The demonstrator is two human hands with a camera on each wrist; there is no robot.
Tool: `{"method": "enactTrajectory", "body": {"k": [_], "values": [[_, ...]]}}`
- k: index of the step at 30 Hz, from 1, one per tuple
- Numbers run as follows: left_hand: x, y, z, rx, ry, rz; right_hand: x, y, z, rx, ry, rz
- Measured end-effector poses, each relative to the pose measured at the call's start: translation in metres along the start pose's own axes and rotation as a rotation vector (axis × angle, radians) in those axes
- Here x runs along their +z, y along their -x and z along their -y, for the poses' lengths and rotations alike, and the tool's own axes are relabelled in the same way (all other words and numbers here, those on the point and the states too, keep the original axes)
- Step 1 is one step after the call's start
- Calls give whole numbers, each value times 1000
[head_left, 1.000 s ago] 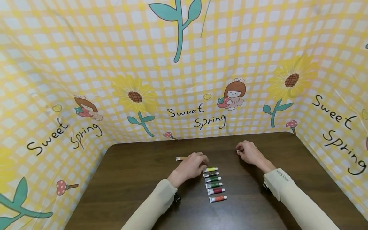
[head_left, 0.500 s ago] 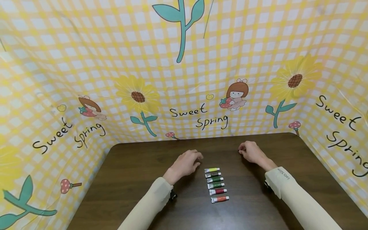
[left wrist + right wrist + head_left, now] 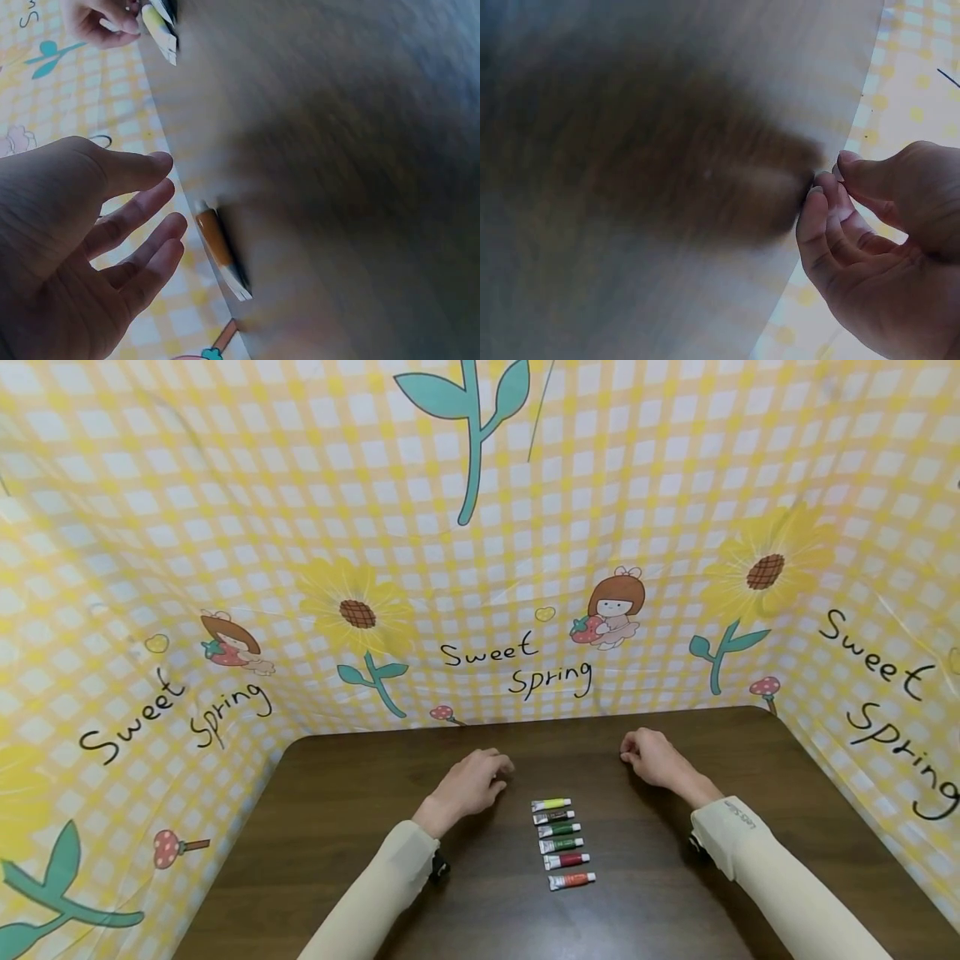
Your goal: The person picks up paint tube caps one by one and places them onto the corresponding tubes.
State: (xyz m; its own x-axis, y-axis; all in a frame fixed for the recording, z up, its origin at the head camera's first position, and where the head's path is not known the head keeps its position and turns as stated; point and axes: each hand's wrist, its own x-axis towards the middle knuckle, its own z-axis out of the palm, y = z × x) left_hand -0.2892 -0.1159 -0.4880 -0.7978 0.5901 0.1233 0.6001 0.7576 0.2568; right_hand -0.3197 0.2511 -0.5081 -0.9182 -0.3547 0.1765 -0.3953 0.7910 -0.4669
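Observation:
My left hand (image 3: 467, 781) is over the table left of the row of paint tubes, thumb and fingers bent and apart, gripping nothing. In the left wrist view an ochre paint tube (image 3: 215, 241) lies just beyond its fingertips; in the head view the hand hides it. My right hand (image 3: 651, 757) rests near the table's back edge. Its fingers are loosely curled with the tips close to the thumb (image 3: 866, 171), and no held thing shows. Between the hands lie a yellow tube (image 3: 552, 804), a dark tube (image 3: 555, 817), two green tubes (image 3: 561, 831), a crimson tube (image 3: 567, 861) and an orange tube (image 3: 572, 881).
The dark wooden table (image 3: 330, 860) carries the tubes in a column, caps to the right. A yellow checked cloth (image 3: 420, 568) with printed flowers hangs round its back and sides.
My left hand has moved left, away from the yellow tube. The ochre tube, partly visible a second ago, is now hidden behind it in the head view. My right hand has barely moved.

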Motion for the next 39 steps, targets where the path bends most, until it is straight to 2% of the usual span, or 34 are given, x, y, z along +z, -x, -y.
{"method": "enactTrajectory", "body": {"k": [4,13,30,39], "values": [[0,0,7,19,-12,-9,-2,4,4,-13,-10,0],[2,1,20,36,-25,-53,-3,10,10,40,-50,12],[1,4,34,-93,-25,28,-5,25,9,23,-136,-58],[2,6,32,-91,-17,0,-7,31,10,39,-171,-41]]}}
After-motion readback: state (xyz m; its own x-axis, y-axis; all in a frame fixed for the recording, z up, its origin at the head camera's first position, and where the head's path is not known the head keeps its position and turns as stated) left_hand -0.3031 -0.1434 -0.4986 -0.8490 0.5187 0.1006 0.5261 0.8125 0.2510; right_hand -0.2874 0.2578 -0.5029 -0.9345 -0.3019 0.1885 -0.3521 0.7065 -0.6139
